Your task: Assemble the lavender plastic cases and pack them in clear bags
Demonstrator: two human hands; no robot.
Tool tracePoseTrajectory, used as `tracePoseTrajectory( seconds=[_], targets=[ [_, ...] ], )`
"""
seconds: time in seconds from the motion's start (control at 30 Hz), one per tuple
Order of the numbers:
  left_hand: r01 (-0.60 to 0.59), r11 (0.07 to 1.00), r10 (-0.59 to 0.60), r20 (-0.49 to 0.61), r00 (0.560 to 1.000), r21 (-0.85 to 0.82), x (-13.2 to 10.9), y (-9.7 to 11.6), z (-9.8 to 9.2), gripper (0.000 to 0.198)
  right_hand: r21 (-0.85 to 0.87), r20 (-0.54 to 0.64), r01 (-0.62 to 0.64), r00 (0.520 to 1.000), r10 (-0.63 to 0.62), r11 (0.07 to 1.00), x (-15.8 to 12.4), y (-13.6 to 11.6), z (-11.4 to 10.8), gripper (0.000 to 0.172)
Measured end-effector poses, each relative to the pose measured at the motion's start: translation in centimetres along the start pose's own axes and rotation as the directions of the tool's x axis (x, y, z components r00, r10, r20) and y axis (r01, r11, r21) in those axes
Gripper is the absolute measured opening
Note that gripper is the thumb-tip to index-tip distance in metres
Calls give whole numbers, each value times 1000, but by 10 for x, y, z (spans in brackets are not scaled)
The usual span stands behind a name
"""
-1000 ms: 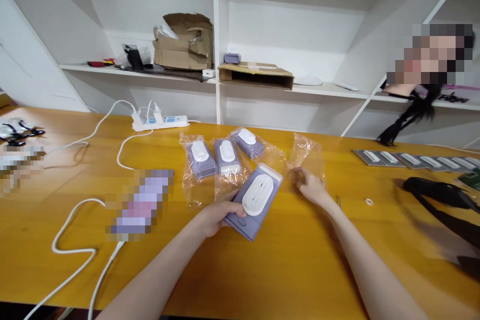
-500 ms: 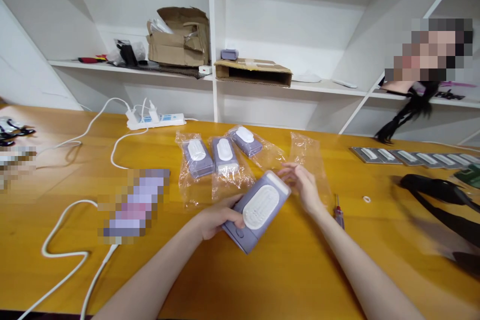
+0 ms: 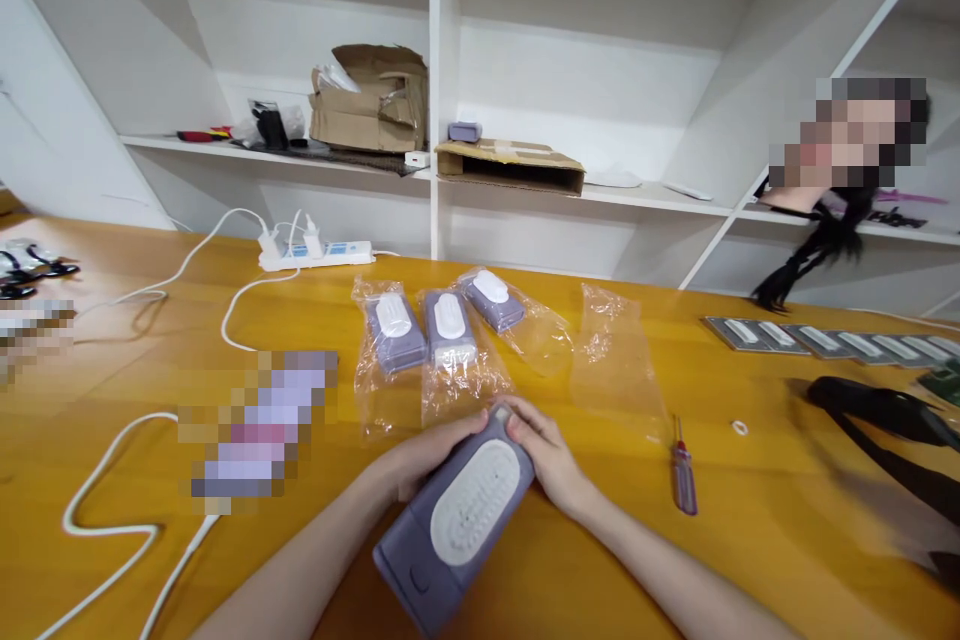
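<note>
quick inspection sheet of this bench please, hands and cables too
surface: honey-yellow wooden table top
items: purple rectangular device with white oval pad; three similar units in clear plastic bags
clutter: empty clear plastic bag; small purple-handled screwdriver
hands: left hand and right hand both hold the device
cables: white cables plugged into white power strip
surroundings: white shelves holding torn cardboard box

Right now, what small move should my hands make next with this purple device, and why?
Probably slide the purple device, held by the left hand and right hand, into the empty clear plastic bag, because the three similar devices beside it already lie bagged.
</note>
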State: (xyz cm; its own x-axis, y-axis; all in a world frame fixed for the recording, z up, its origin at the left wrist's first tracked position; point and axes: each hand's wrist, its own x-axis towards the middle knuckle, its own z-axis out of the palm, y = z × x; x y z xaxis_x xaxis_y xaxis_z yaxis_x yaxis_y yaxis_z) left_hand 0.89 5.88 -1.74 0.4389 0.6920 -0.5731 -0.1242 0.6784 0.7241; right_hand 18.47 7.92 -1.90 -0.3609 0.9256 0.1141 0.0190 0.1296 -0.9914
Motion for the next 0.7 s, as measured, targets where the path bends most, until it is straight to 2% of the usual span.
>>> tracePoseTrajectory(
  seconds=[0.2, 0.33, 0.43, 0.53, 0.7],
  targets=[
    [-167, 984, 161, 97, 982, 63, -3, -2, -2, 52, -39, -4, 10, 1000, -10, 999, -5, 3, 1, 34],
    [-180, 980, 170, 109, 979, 88, 1, -4, -3, 52, -20, 104, -91, 990, 92, 996, -3, -9, -1, 38],
    [-226, 965, 209, 129, 969, 131, 3, -4, -2, 42, -41, 214, -152, 964, 157, 988, -2, -14, -2, 38],
    [-230, 963, 211, 136, 968, 144, 3, -4, -2, 34, -11, 218, -137, 966, 136, 990, -1, -10, -2, 37],
    [-227, 961, 204, 154, 967, 157, 6, -5, -4, 35, 151, 213, -250, 953, 216, 956, -1, -1, -2, 40]
  ],
)
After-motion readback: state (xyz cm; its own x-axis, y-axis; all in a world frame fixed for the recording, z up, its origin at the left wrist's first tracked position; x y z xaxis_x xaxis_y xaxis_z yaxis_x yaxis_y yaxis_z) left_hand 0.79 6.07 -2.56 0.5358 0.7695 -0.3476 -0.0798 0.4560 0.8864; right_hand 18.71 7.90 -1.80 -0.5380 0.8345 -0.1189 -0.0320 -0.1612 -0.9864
